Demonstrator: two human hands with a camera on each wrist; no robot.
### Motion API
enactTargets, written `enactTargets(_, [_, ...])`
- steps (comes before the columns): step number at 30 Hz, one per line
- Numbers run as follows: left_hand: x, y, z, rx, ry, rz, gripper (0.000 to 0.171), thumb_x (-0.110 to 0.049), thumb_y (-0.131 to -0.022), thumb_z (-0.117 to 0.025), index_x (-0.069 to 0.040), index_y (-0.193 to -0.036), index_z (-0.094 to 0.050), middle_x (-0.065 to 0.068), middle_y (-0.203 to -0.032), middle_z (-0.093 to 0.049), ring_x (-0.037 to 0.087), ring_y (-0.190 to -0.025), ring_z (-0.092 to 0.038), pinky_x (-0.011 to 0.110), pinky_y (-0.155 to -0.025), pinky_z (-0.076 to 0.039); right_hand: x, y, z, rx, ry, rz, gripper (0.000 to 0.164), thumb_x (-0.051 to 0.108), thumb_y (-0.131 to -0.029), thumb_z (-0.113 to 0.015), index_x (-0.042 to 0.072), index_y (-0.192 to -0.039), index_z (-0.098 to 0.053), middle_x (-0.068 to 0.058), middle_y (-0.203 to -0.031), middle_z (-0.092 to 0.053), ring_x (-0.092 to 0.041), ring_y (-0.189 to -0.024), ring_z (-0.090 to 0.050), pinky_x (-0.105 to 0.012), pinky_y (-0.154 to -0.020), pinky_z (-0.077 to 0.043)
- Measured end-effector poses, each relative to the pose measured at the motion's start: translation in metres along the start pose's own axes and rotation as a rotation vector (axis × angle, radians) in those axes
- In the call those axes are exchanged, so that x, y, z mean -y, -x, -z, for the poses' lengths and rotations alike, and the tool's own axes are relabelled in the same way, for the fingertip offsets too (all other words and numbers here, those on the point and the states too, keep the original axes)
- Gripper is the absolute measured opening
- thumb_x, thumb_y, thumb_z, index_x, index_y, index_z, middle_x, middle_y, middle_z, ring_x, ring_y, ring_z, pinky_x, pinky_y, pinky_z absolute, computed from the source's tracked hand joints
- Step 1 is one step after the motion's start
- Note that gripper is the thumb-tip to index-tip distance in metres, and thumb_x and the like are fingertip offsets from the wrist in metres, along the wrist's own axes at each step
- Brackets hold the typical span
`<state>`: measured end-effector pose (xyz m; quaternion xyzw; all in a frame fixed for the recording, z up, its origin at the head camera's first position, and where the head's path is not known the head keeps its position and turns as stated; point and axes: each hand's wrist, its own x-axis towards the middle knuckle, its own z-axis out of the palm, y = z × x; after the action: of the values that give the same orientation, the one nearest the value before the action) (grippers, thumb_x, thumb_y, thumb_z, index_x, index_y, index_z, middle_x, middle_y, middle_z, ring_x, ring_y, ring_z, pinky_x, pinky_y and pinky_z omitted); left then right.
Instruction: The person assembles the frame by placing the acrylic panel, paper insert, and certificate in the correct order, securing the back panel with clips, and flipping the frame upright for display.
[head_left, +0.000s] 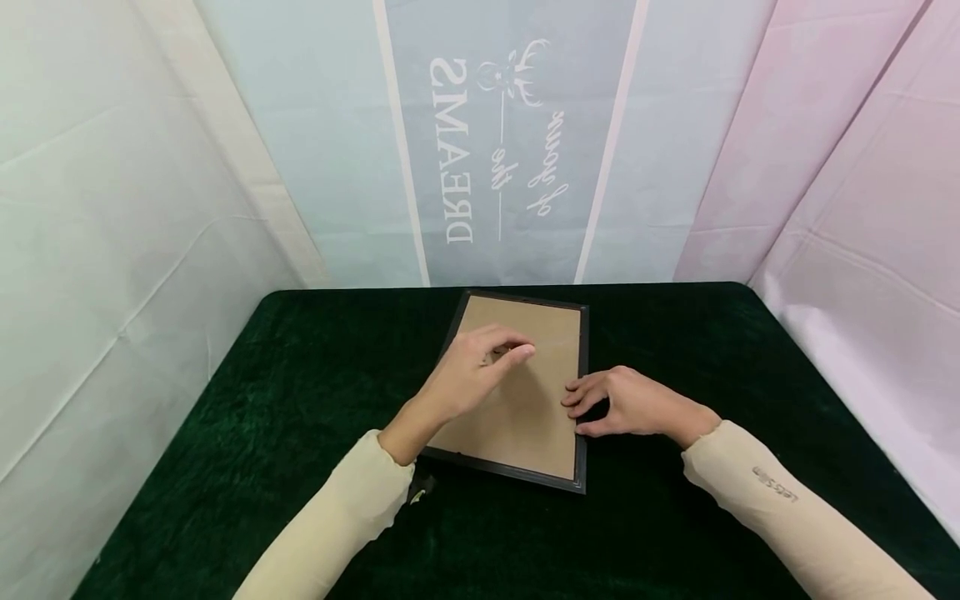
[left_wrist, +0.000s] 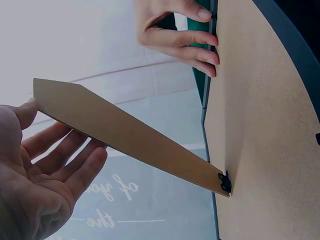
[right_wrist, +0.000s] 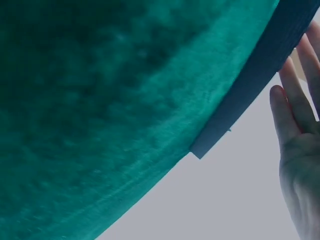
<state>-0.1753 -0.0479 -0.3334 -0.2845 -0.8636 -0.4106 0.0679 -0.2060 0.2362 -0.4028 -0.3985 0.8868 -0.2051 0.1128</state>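
A picture frame (head_left: 583, 358) with a black rim and brown backing board lies face down on the dark green cloth. In the left wrist view its brown easel leg (left_wrist: 125, 130) stands swung out from the back, joined to it at a small black hinge (left_wrist: 225, 182). My left hand (head_left: 472, 371) pinches the free end of this leg between thumb and fingers, above the board. On the right side of the frame, my right hand (head_left: 633, 402) rests its fingertips along the rim, thumb beside them. In the head view the leg is mostly hidden by the left hand.
Green velvety cloth (head_left: 300, 375) covers the table on all sides of the frame. Pale fabric hangs at left and right, and a blue backdrop (head_left: 510, 167) with upside-down lettering hangs behind. A small dark object (head_left: 422, 487) is beneath the left cuff.
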Motion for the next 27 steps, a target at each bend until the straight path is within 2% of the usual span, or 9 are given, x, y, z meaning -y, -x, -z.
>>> enactTargets(7, [-0.001, -0.001, 0.001, -0.010, 0.003, -0.010, 0.029, -0.038, -0.102, -0.054, -0.017, -0.111, -0.073, -0.005, -0.104, -0.070, 0.007, -0.094, -0.062, 0.028, -0.082, -0.054, 0.009, -0.005, 0.006, 0.013, 0.026, -0.029, 0.016, 0.035, -0.084, -0.079, 0.027, -0.098, -0.081, 0.011, -0.114, -0.073, -0.018, -0.125, -0.063, -0.046, -0.104, -0.049])
enactTargets(12, [0.000, -0.002, 0.002, -0.021, 0.013, -0.001, 0.029, -0.037, -0.102, -0.054, -0.017, -0.112, -0.073, -0.003, -0.110, -0.071, 0.009, -0.100, -0.064, 0.034, -0.088, -0.056, 0.016, -0.009, 0.007, 0.024, 0.044, -0.067, 0.012, 0.032, -0.082, -0.081, 0.026, -0.092, -0.081, 0.010, -0.112, -0.074, -0.018, -0.123, -0.064, -0.044, -0.102, -0.051])
enactTargets(16, [0.001, -0.002, 0.004, -0.025, 0.021, 0.008, 0.029, -0.036, -0.103, -0.054, -0.016, -0.113, -0.073, -0.003, -0.111, -0.071, 0.009, -0.102, -0.064, 0.032, -0.089, -0.055, 0.020, -0.013, 0.007, 0.038, 0.054, -0.094, 0.011, 0.031, -0.082, -0.081, 0.026, -0.091, -0.082, 0.010, -0.112, -0.075, -0.018, -0.122, -0.064, -0.043, -0.100, -0.052])
enactTargets(20, [0.001, -0.002, 0.005, -0.019, 0.035, 0.006, 0.029, -0.035, -0.103, -0.054, -0.015, -0.113, -0.073, -0.002, -0.111, -0.071, 0.009, -0.102, -0.064, 0.031, -0.087, -0.055, 0.019, -0.012, 0.009, 0.044, 0.046, -0.083, 0.012, 0.031, -0.082, -0.082, 0.026, -0.092, -0.081, 0.008, -0.112, -0.075, -0.020, -0.122, -0.065, -0.042, -0.097, -0.054])
enactTargets(27, [0.001, -0.002, 0.006, -0.019, 0.072, 0.007, 0.029, -0.035, -0.103, -0.055, -0.014, -0.112, -0.073, -0.001, -0.110, -0.071, 0.012, -0.101, -0.064, 0.042, -0.089, -0.056, 0.012, -0.010, 0.010, 0.058, -0.009, -0.052, 0.015, 0.034, -0.083, -0.080, 0.026, -0.096, -0.081, 0.006, -0.115, -0.074, -0.021, -0.123, -0.063, -0.037, -0.092, -0.057])
